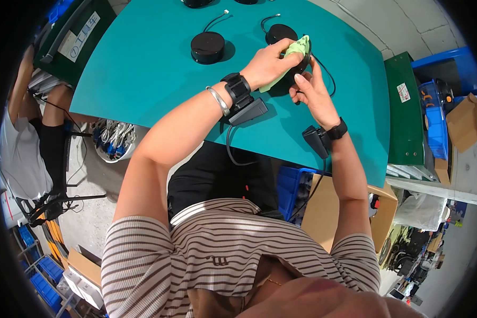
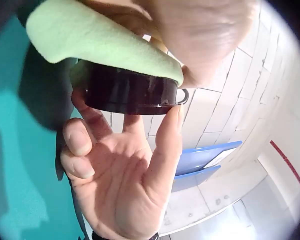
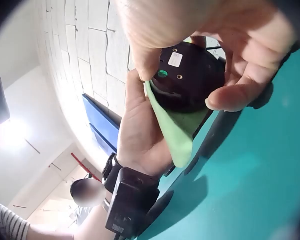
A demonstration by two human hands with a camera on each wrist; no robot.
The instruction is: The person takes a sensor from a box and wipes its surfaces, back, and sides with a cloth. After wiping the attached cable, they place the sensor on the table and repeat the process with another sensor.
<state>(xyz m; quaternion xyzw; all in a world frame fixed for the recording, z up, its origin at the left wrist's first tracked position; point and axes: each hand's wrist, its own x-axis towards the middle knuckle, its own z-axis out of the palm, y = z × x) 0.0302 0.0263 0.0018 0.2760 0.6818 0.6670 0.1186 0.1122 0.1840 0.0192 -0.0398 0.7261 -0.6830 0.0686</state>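
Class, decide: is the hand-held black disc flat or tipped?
Tipped: the head view shows the black disc slanted in the right hand.

I have a smooth green worktop (image 1: pixel 143 79) spreading beneath both grips, left (image 1: pixel 273 66) and right (image 1: pixel 315 95), its near edge running closer to the wearer than either. Out to the left of the left grip, I see a black round unit (image 1: pixel 207 47) lying flat, its short lead (image 1: pixel 214 21) stretching away to a white plug (image 1: pixel 226 11). Just beyond the left grip's fingers sits a second round unit (image 1: pixel 280 33), also with a short lead (image 1: pixel 269 19). Well past both grips, I catch two more dark pieces (image 1: pixel 197 2), cut off by my view. Beside the right grip, a thin cable (image 1: pixel 334 82) curves over the surface; I can't tell whether it touches.
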